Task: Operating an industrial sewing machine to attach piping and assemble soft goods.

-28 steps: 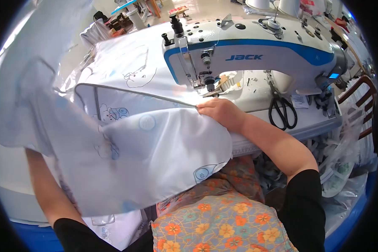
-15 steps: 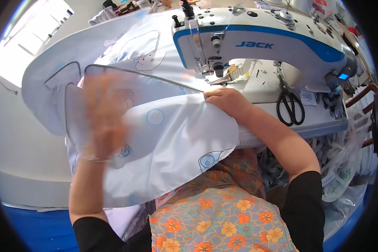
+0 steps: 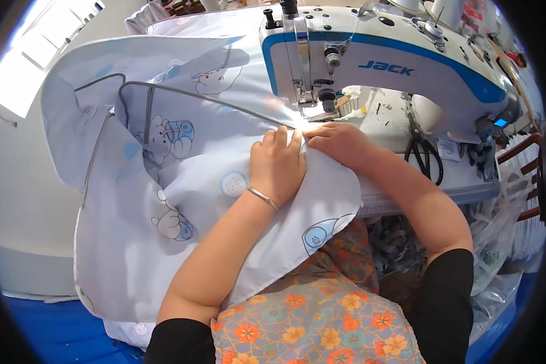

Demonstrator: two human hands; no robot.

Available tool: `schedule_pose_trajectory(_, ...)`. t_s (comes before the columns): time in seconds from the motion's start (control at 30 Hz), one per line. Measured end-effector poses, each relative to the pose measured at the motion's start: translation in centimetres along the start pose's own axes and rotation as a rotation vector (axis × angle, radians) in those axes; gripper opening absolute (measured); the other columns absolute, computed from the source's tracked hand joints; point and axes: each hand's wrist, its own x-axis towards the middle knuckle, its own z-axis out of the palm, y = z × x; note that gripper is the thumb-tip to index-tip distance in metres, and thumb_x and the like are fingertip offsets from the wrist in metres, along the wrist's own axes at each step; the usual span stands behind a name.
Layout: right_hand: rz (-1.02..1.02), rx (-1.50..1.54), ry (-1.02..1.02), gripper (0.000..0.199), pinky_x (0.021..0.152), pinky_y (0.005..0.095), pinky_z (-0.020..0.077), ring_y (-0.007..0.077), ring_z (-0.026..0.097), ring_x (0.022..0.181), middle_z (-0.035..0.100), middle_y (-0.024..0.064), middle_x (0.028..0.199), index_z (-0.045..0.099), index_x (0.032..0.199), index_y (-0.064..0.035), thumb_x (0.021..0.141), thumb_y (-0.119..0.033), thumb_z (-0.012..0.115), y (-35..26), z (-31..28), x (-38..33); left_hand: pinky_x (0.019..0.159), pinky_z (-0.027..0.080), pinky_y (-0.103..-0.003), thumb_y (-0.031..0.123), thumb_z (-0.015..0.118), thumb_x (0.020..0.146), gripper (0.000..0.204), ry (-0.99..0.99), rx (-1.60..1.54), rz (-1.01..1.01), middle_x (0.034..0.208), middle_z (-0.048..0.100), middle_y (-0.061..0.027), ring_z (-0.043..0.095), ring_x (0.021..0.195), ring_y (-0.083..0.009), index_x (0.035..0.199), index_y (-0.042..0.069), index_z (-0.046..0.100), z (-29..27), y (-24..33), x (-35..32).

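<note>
White fabric [image 3: 127,242] printed with cartoon bears and blue motifs spreads over the table and hangs down over my lap. A grey piped edge [image 3: 206,102] runs across it to the needle area of the white and blue sewing machine [image 3: 382,54]. My left hand [image 3: 279,167] lies on the fabric just in front of the needle, its fingers stretched out and slightly apart on the piped edge. Close beside it, my right hand [image 3: 340,144] is closed on the fabric's edge, with curled fingers by the lit presser foot. The fingertips are partly lost in the glare.
Black-handled scissors [image 3: 424,155] lie on the table right of my right hand. Under the machine arm sits a small ridged beige object [image 3: 347,106] among scraps. Clear plastic bags [image 3: 488,230] hang at the right, near a wooden chair [image 3: 525,176].
My left hand has come from the raised, blurred position at the left down to the fabric beside my right hand. The fabric at the left has settled lower and spread. My right hand stays by the needle.
</note>
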Motion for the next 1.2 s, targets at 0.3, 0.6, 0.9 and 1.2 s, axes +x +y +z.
schedule_pose_trajectory(0.3, -0.053, -0.051, 0.002, 0.026, 0.098, 0.0336, 0.0519, 0.0244, 0.063, 0.116, 0.067, 0.0054, 0.126, 0.066, 0.110, -0.0084, 0.085, -0.011, 0.060, -0.1, -0.9, 0.1, 0.081, 0.051, -0.042, 0.018, 0.066, 0.077, 0.037, -0.039, -0.078, -0.046, 0.115, 0.060, -0.0154, 0.060, 0.105, -0.0300, 0.112, 0.006, 0.070, 0.8, -0.7, 0.8)
schedule_pose_trajectory(0.6, -0.022, -0.096, -0.036, 0.035, 0.096, 0.0340, 0.0520, 0.0229, 0.062, 0.117, 0.067, 0.0065, 0.126, 0.066, 0.117, -0.0065, 0.083, -0.012, 0.061, -0.9, -2.2, 0.6, 0.093, 0.049, -0.044, 0.011, 0.067, 0.072, 0.037, -0.007, -0.127, -0.018, 0.112, 0.062, -0.0185, 0.060, 0.110, -0.0329, 0.108, 0.003, 0.071, 1.5, -1.8, 2.2)
schedule_pose_trajectory(0.9, 0.022, -0.095, -0.061, 0.042, 0.098, 0.0381, 0.0482, 0.0235, 0.061, 0.119, 0.066, 0.0123, 0.127, 0.063, 0.119, 0.0005, 0.079, -0.011, 0.061, -1.9, -1.6, 0.4, 0.109, 0.041, -0.047, 0.009, 0.061, 0.077, 0.040, -0.015, -0.109, 0.124, 0.117, 0.063, -0.0192, 0.060, 0.113, -0.0348, 0.115, 0.000, 0.067, 2.6, -4.7, 2.8)
schedule_pose_trajectory(1.2, 0.085, -0.098, 0.068, 0.050, 0.100, 0.0389, 0.0448, 0.0252, 0.058, 0.112, 0.065, 0.0149, 0.118, 0.061, 0.122, 0.0091, 0.077, -0.013, 0.061, -3.8, 0.5, 0.9, 0.118, 0.029, -0.042, 0.027, 0.063, 0.089, 0.060, -0.403, -0.828, -0.122, 0.141, 0.052, -0.0229, 0.045, 0.136, -0.0377, 0.139, -0.003, 0.050, -4.2, -4.1, 2.5)
